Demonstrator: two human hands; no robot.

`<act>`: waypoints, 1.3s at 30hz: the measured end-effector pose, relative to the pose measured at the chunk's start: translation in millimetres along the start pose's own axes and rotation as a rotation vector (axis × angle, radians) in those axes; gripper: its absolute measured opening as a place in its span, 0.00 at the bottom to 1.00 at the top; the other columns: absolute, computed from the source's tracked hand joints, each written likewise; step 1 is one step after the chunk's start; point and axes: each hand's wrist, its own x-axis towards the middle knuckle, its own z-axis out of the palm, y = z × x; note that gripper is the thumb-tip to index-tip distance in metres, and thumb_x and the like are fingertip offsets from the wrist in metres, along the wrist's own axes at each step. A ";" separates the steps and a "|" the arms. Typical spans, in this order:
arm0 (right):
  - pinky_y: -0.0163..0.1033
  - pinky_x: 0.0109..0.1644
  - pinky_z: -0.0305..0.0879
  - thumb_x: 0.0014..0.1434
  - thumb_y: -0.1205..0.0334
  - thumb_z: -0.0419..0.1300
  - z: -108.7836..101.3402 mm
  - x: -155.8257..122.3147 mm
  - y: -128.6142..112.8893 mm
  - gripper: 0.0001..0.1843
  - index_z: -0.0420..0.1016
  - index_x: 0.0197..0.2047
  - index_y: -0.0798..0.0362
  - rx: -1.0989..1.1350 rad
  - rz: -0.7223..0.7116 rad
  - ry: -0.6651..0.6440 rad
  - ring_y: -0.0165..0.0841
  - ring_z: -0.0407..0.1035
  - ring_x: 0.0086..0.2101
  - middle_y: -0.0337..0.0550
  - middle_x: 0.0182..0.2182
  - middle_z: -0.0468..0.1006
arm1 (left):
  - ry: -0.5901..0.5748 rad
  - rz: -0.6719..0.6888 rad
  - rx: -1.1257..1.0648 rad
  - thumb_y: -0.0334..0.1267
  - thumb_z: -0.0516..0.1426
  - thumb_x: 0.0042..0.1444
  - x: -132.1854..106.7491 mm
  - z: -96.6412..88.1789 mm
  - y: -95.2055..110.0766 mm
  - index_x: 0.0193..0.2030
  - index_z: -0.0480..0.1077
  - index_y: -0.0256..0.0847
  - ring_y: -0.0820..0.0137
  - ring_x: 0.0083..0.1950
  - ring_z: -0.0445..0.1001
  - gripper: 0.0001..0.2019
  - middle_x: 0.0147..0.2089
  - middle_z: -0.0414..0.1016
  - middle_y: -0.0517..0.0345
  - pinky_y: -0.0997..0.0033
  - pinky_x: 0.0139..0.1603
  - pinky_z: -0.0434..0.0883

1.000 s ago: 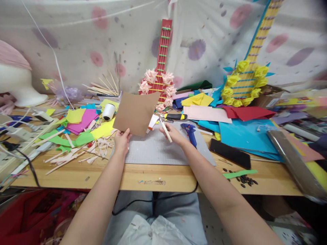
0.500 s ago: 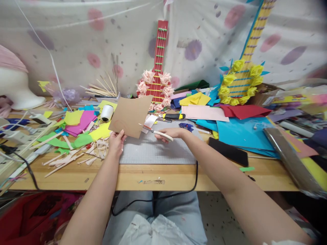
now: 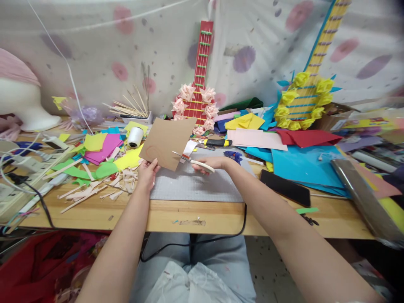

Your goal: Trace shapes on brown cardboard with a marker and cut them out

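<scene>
A piece of brown cardboard (image 3: 167, 141) with a faint reddish curved line drawn on it is tilted up above the grey cutting mat (image 3: 195, 187). My left hand (image 3: 149, 172) pinches its lower left edge, thumb on the front face. In my right hand (image 3: 205, 164) is a pair of scissors (image 3: 203, 166) with white handles, its blades pointing left and overlapping the cardboard's right side. Whether the blades are biting into the edge I cannot tell. Behind the scissors lies a small white paper piece (image 3: 190, 148).
Behind the mat lean a red paper guitar (image 3: 199, 75) with pink flowers and a yellow one (image 3: 304, 101). Paper scraps (image 3: 107, 185) and a power strip (image 3: 19, 185) lie left. A utility knife (image 3: 217, 142), blue sheets (image 3: 306, 164) and a black phone (image 3: 284, 188) lie right.
The view has shifted slightly, so the background sits further right. The cardboard has turned a little relative to the scissors, with its right edge now nearer them. Both hands keep their holds.
</scene>
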 end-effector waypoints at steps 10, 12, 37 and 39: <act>0.28 0.22 0.56 0.50 0.43 0.57 2.1 1.2 -4.4 0.22 0.61 0.32 0.55 0.049 0.068 0.031 0.21 0.57 0.21 0.33 0.23 0.59 | 0.000 -0.020 -0.002 0.30 0.63 0.39 0.1 0.8 0.2 0.32 0.69 0.38 0.75 0.33 0.73 0.11 0.34 0.75 0.57 0.76 0.34 0.71; 0.28 0.21 0.56 0.50 0.43 0.57 2.2 2.3 -3.3 0.22 0.62 0.32 0.55 0.044 0.076 0.051 0.21 0.56 0.21 0.33 0.22 0.59 | 0.000 -0.010 0.002 0.30 0.63 0.39 0.7 0.5 -0.7 0.33 0.69 0.39 0.75 0.34 0.73 0.11 0.35 0.75 0.57 0.75 0.35 0.71; 0.28 0.20 0.54 0.46 0.39 0.57 -2.9 4.6 1.5 0.25 0.66 0.30 0.56 -0.066 0.074 0.215 0.22 0.58 0.19 0.34 0.20 0.63 | 0.002 -0.030 0.011 0.31 0.63 0.39 2.2 -1.9 -3.0 0.33 0.68 0.38 0.75 0.36 0.73 0.12 0.37 0.75 0.57 0.76 0.36 0.69; 0.28 0.19 0.55 0.46 0.39 0.57 -2.5 3.5 -0.9 0.25 0.65 0.29 0.55 -0.052 0.092 0.215 0.22 0.57 0.18 0.33 0.19 0.62 | 0.004 -0.032 0.014 0.31 0.63 0.39 1.8 -1.9 -2.9 0.32 0.68 0.38 0.75 0.36 0.73 0.12 0.37 0.75 0.57 0.76 0.35 0.69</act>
